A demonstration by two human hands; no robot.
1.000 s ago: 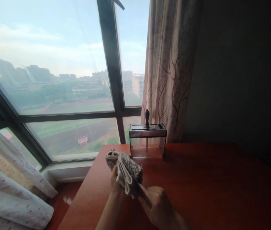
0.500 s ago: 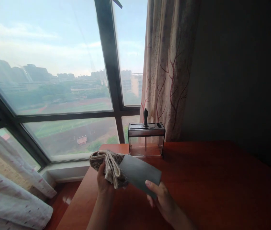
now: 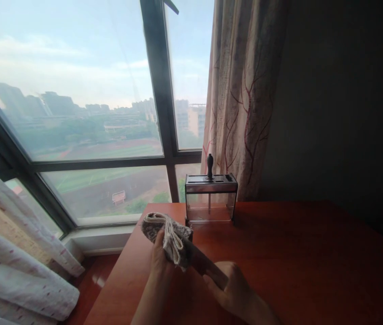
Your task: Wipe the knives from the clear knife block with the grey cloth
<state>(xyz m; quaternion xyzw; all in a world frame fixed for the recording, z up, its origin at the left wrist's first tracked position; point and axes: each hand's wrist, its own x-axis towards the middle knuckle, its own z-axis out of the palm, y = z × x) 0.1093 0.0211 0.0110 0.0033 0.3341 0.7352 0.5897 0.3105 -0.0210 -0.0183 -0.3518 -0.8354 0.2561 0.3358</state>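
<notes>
My left hand [image 3: 161, 257] is closed round a folded, rough grey-and-cream cloth [image 3: 173, 237], thumb on its near side. The cloth is wrapped over the far end of a cleaver [image 3: 208, 266] with a broad, flat metal blade. Seen at a steep slant, the blade looks narrow and reflects the reddish table. My right hand [image 3: 234, 286] grips the cleaver's near end, and its handle is hidden in the fingers. Both hands are above the front of the table. Beyond them stands a clear-sided knife block [image 3: 211, 184] with slots in its top.
A black-handled rod [image 3: 210, 167] sticks up from the knife block. The reddish wooden table [image 3: 296, 253] runs to the right towards a dark wall. Behind it are a large window [image 3: 103, 149] and a patterned curtain [image 3: 245, 99]. Another curtain [image 3: 25, 266] hangs at the left.
The blade has turned from showing its broad grey face to a narrow, slanted view. The cloth has tilted with it. The whole view has shifted slightly, so things appear further right.
</notes>
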